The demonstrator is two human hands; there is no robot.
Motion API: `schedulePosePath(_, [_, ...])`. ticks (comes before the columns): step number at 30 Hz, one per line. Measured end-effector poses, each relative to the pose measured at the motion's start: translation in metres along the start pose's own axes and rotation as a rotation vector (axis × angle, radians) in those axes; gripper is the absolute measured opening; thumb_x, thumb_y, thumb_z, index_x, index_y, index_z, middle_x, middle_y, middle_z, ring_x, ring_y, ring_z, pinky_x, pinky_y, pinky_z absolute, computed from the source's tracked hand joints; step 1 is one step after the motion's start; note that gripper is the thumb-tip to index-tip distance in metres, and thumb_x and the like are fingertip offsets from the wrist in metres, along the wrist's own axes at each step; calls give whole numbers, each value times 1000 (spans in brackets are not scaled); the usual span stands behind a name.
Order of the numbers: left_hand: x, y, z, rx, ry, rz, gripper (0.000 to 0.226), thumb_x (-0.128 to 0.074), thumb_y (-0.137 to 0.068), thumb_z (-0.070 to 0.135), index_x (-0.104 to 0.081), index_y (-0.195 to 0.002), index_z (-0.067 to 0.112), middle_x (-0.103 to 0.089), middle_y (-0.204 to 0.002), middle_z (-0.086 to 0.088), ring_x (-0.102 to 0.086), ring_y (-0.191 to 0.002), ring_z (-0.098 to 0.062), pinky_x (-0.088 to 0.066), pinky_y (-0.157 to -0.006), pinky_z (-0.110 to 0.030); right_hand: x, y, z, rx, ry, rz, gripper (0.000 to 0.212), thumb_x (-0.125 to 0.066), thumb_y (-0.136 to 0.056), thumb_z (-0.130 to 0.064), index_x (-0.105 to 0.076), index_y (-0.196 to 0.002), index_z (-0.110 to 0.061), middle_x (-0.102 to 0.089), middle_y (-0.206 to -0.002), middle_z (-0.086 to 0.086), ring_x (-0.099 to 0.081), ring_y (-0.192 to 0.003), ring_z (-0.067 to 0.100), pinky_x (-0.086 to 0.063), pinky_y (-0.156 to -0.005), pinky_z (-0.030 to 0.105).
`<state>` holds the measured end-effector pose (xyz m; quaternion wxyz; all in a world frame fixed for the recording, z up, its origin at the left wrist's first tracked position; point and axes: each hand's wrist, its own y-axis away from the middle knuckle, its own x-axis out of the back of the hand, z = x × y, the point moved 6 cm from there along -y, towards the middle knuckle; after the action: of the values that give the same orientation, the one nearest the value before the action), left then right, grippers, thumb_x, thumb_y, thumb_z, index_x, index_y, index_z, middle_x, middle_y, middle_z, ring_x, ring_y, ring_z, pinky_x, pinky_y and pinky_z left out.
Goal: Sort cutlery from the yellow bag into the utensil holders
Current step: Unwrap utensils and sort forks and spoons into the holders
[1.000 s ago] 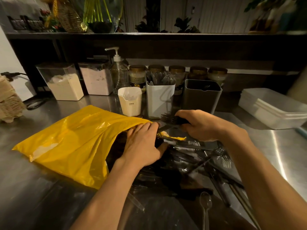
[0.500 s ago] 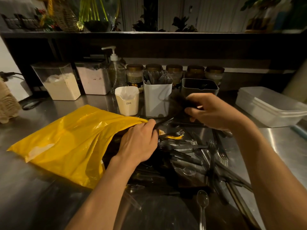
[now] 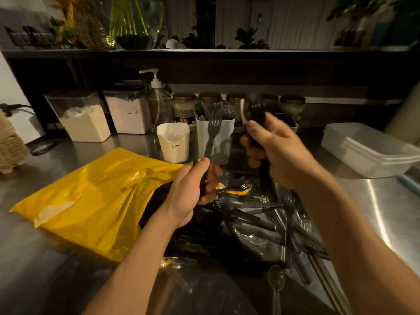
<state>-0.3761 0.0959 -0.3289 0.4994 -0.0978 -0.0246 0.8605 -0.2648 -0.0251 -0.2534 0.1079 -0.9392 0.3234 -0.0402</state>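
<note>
Two bare hands work above a heap of black cutlery (image 3: 256, 221) that lies at the mouth of the yellow bag (image 3: 91, 201). The bag rests flat on the steel counter (image 3: 375, 201) at 9 o'clock of the heap, with its open end toward 3 o'clock.

The left hand (image 3: 188, 192), just over the bag's mouth, has its fingers curled round the lower handle of a single black fork (image 3: 211, 137). The fork stands nearly upright, tines up, in front of the white utensil holder (image 3: 226, 142).

The right hand (image 3: 284, 155), at 1 o'clock of the heap, is closed round a bunch of dark cutlery (image 3: 256, 117). This bunch is blurred, so its pieces cannot be told apart.

The white holder, at 12 o'clock of the heap, already carries dark utensils standing in it. A dark utensil holder (image 3: 292, 123) sits just beside it at 3 o'clock, largely hidden by the right hand. A cream cup (image 3: 173, 144) stands at 9 o'clock of the white holder.

One clear plastic spoon (image 3: 275, 280) lies at 6 o'clock of the heap.

Along the back edge are two clear canisters (image 3: 84, 119), a pump bottle (image 3: 159, 101) and a row of lidded jars (image 3: 184, 108). Stacked white trays (image 3: 368, 151) lie at 3 o'clock, well apart from the holders.
</note>
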Motion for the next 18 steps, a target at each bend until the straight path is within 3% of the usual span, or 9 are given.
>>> schedulePosePath(2, [-4, 3, 1, 20, -8, -12, 41, -36, -109, 29, -64, -88, 7, -60, -63, -6, -56, -52, -20, -34, -46, -26, -17, 0, 11, -63, -118, -43, 12, -43, -107, -13, -51, -111, -6, -50, -81, 3, -45, -63, 10, -39, -56, 24])
schedulePosePath(4, [-9, 5, -1, 62, -2, -41, 40, -34, -109, 29, -67, -102, 6, -75, -86, -12, -73, -74, -29, -53, -61, -34, -29, 0, 22, -104, -213, -60, 16, -44, -105, -7, -53, -116, 0, -49, -81, 5, -48, -67, 14, -40, -63, 28])
schedulePosePath(6, [-12, 7, -2, 87, 63, -77, 38, -33, -110, 25, -65, -114, 4, -76, -102, -17, -74, -92, -35, -61, -78, -44, -36, 0, 29, -116, -323, -51, 23, -46, -104, -4, -58, -123, -3, -52, -82, 7, -53, -70, 15, -45, -68, 31])
schedulePosePath(7, [-14, 7, -2, 89, 97, -91, 37, -33, -110, 22, -64, -118, 2, -75, -104, -19, -74, -94, -36, -61, -79, -46, -37, -1, 31, -101, -353, -37, 24, -47, -104, -4, -59, -125, -4, -54, -83, 7, -56, -73, 16, -48, -70, 31])
schedulePosePath(11, [-12, 8, -2, 109, 80, -66, 31, -36, -109, 19, -63, -117, 6, -77, -98, -8, -75, -91, -26, -61, -67, -35, -35, -2, 34, -58, -360, -23, 27, -49, -104, -10, -62, -127, -11, -60, -98, 9, -60, -90, 21, -56, -80, 37])
schedulePosePath(14, [-17, 9, -7, 123, 5, -101, 32, -37, -108, 26, -63, -110, 9, -73, -88, -11, -72, -76, -23, -58, -66, -35, -37, 0, 39, -97, -364, -59, 29, -51, -103, -13, -62, -130, -10, -66, -102, 9, -66, -94, 24, -58, -71, 31])
schedulePosePath(18, [-20, 10, -8, 124, 123, -116, 32, -39, -106, 36, -57, -105, 10, -54, -70, -2, -47, -56, -12, -38, -51, -25, -29, -3, 44, -99, -311, 2, 22, -59, -99, -11, -67, -120, -11, -61, -107, 13, -61, -103, 28, -54, -85, 35])
